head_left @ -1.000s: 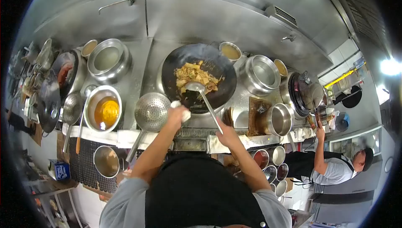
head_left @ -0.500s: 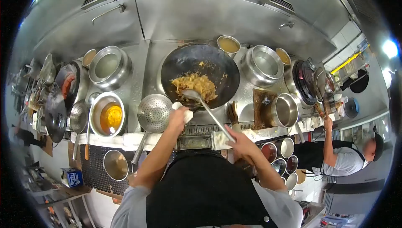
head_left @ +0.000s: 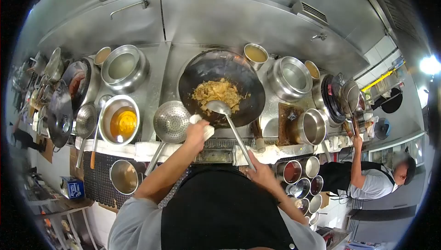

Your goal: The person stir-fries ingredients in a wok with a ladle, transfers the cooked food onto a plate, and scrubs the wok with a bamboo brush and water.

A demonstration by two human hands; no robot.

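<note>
At the near left rim of a black wok (head_left: 250, 77), my left hand (head_left: 196, 133) is closed around a folded white cloth (head_left: 208, 133). The hand hides whatever part of the rim lies under it. Brown-yellow food in flat pieces (head_left: 219, 91) is heaped in the middle of the wok. My right hand (head_left: 261, 173) grips the long metal handle of a ladle (head_left: 219, 107), whose bowl rests at the near side of the food. A perforated strainer (head_left: 171, 120) lies just left of my left hand, its handle passing by my forearm.
Left of the strainer stands a bowl of amber oil (head_left: 106, 120). Metal pots (head_left: 290, 91) and a steel saucepan (head_left: 317, 117) sit to the right. Several sauce containers (head_left: 294, 189) stand near my right elbow. Another person (head_left: 367, 176) works at the far right.
The food is now heaped more compactly toward the wok's middle. The ladle's handle has swung steeper, and my right hand has come down toward my body. My left hand stays at the rim.
</note>
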